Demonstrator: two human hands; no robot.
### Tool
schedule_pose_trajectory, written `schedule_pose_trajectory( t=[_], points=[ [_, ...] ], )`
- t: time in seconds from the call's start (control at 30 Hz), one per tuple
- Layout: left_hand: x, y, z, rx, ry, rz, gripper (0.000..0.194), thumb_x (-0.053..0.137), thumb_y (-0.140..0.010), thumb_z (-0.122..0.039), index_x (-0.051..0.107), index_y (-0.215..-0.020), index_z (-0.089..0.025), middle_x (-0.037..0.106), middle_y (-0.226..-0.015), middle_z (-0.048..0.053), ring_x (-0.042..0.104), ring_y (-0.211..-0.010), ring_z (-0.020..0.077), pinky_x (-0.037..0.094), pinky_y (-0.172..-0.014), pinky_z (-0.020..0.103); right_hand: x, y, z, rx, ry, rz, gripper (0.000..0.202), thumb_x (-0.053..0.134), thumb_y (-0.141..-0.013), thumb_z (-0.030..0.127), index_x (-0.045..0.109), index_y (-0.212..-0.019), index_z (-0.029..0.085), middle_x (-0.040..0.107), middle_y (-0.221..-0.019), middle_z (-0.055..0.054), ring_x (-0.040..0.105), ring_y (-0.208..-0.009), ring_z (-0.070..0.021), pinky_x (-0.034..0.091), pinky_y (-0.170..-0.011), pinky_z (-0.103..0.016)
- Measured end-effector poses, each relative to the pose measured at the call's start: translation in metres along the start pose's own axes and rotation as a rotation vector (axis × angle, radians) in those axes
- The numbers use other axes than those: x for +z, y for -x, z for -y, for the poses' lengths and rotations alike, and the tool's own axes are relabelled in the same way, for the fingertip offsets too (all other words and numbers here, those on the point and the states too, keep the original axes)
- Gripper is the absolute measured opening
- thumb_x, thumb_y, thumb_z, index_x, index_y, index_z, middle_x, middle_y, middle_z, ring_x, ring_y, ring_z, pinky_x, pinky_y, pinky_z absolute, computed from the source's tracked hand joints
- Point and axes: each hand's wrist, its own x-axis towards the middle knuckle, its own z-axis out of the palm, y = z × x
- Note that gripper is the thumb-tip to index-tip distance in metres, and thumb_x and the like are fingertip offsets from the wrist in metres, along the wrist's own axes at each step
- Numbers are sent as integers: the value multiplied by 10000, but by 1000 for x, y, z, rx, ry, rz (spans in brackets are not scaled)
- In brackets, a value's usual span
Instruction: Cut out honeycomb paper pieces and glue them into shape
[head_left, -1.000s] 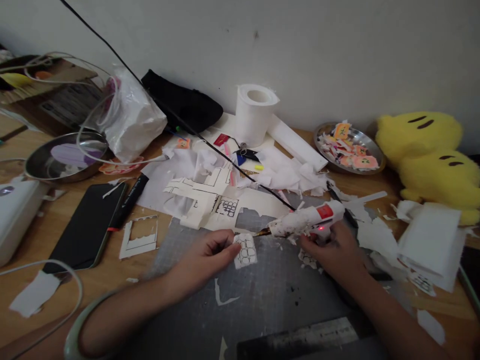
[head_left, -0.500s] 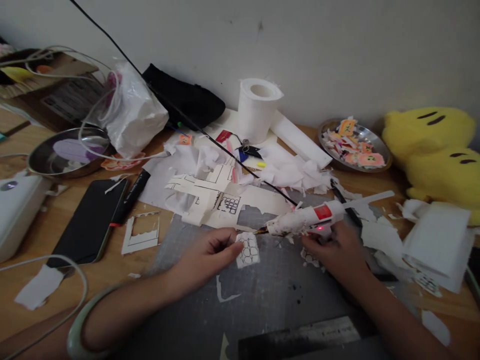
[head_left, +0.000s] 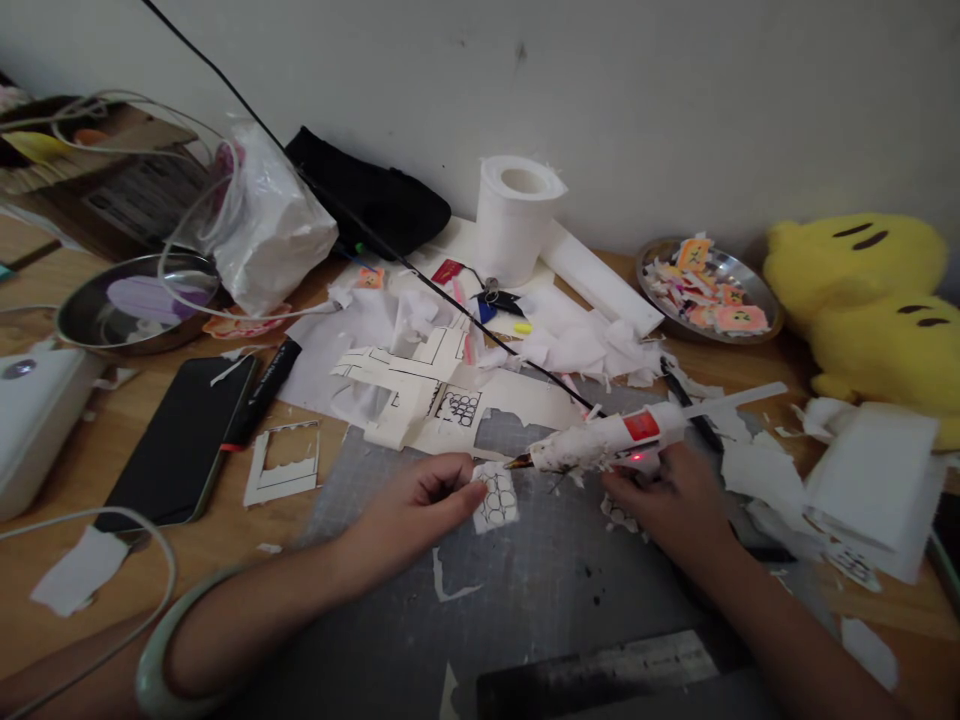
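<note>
Between the thumb and fingers of my left hand (head_left: pixel 431 505) is a small white paper piece (head_left: pixel 496 500) drawn with black rounded cells. My right hand (head_left: pixel 671 500) grips a white glue gun (head_left: pixel 600 442) with a red label and a lit red light. Its dark nozzle points left and meets the upper edge of the paper piece, as far as I can see. A clear glue stick (head_left: pixel 739 400) juts from the gun's back end. Under both hands lies a grey cutting mat (head_left: pixel 540 590). Another cell-patterned scrap (head_left: pixel 619 516) shows beside my right fingers.
A black cable (head_left: pixel 360 225) slants down to near the gun. Cut paper shapes (head_left: pixel 420 375) and a tissue roll (head_left: pixel 517 225) stand behind. A metal ruler (head_left: pixel 615 670) lies in front. At left are a phone (head_left: pixel 180 440) and marker (head_left: pixel 262 393); at right, a scrap bowl (head_left: pixel 645 270) and yellow plush toys (head_left: pixel 862 280).
The glue gun and my right hand have shifted very slightly left, bringing the nozzle a little closer over the paper piece. My left hand stays almost still.
</note>
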Motion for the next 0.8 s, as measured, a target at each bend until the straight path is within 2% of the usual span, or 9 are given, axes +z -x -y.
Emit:
schedule_pose_trajectory(
  t=[0.4, 0.7, 0.8],
  points=[
    [1, -2, 0, 3, 3, -8, 327, 450, -778, -444, 360, -577, -202, 334, -561, -61, 320, -530, 94, 259, -494, 219, 0, 0, 1, 33, -13, 8, 152, 530, -632, 346, 483, -555, 223, 471, -436, 25, 451, -417, -148, 308, -429, -251],
    [0, 0, -1, -6, 2, -19, 332, 457, -773, -452, 356, -577, -204, 351, -552, -61, 332, -520, 95, 267, -493, 220, 0, 0, 0, 29, -33, 32, 191, 543, -625, 361, 454, -522, 226, 483, -428, 24, 434, -391, -135, 286, -394, -241],
    [1, 0, -2, -14, 7, -23, 333, 455, -767, -459, 356, -577, -205, 347, -545, -63, 329, -516, 93, 265, -491, 219, 0, 0, 0, 12, -26, 22, 210, 540, -623, 359, 427, -501, 232, 444, -403, 35, 411, -374, -127, 270, -385, -239]
  ],
)
